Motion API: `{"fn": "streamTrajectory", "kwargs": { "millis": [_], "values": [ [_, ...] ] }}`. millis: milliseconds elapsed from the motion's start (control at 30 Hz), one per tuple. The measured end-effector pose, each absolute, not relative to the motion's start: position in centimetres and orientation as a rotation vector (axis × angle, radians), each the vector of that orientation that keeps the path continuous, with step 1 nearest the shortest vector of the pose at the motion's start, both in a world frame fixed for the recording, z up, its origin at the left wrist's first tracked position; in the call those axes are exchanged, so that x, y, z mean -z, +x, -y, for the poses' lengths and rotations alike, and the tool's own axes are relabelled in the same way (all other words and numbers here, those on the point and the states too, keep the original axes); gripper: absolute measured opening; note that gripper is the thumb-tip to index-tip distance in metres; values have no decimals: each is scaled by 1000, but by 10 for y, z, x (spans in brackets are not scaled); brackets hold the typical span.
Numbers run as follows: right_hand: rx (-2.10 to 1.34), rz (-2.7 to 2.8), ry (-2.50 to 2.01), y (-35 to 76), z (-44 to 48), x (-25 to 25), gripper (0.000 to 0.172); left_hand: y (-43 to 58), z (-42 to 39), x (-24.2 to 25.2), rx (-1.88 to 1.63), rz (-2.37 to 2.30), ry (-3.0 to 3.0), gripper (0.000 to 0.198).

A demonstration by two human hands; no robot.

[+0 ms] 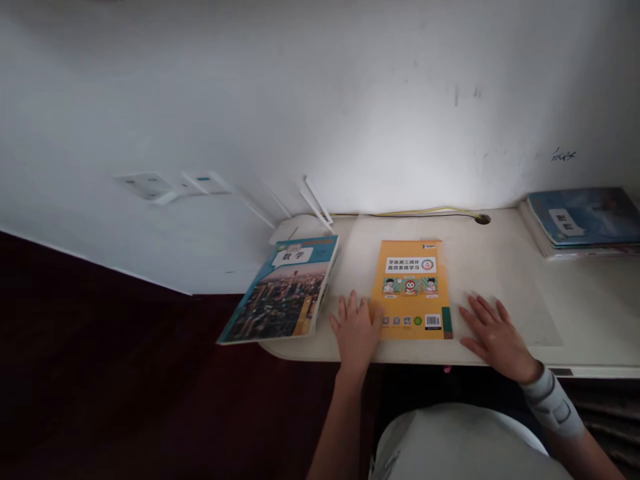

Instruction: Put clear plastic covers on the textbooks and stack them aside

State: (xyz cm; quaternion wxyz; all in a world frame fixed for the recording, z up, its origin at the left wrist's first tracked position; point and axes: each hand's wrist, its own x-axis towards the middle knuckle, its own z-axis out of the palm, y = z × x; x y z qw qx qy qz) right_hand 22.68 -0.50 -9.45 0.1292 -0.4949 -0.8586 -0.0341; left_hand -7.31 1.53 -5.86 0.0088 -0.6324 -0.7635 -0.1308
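A yellow-orange booklet [411, 303] with small cartoon pictures and a barcode lies flat on the white desk. Beside its lower left edge, my left hand [355, 330] rests with fingers spread, the thumb at the booklet's edge. My right hand [497, 340] is to the right of the booklet, palm down on a clear sheet [535, 320], its fingers apart and holding nothing. Left of my left hand lies a textbook [285, 290] with a blue top and a city photo on its cover; its lower left part overhangs the desk's rounded end.
At the back right sits a stack of blue-covered books [585, 220]. Cables [425, 212] run along the wall to a round hole [483, 219] in the desk [600, 313]. Wall sockets [150, 185] are at the left, above a dark floor [125, 373].
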Motion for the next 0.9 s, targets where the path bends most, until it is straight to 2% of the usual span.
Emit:
{"fn": "streamTrajectory", "kwargs": {
  "millis": [200, 400, 467, 533, 600, 667, 767, 900],
  "values": [
    [110, 2483, -1424, 227, 5, 95, 52, -68, -11, 58, 396, 2432, -2000, 42],
    [115, 2492, -1433, 227, 5, 95, 51, -67, -11, 54, 667, 2476, -2007, 38],
    [106, 2484, -1430, 228, 5, 96, 52, -69, -8, 51, 929, 2489, -2058, 41],
    [97, 2476, -1433, 228, 5, 97, 52, -67, -2, 46, 1337, 2466, -2227, 49],
    [88, 2476, -1442, 227, 5, 96, 52, -59, 4, 44, 1810, 2303, -2448, 61],
    [78, 2479, -1450, 225, 5, 93, 52, -43, 8, 43, 2060, 2070, -2638, 71],
    [58, 2460, -1445, 222, 7, 88, 51, -7, 7, 47, 1870, 1896, -2725, 75],
    [56, 2240, -1472, 231, 7, 84, 45, 38, -3, 49, 1320, 1530, -2792, 60]
  ]
}}
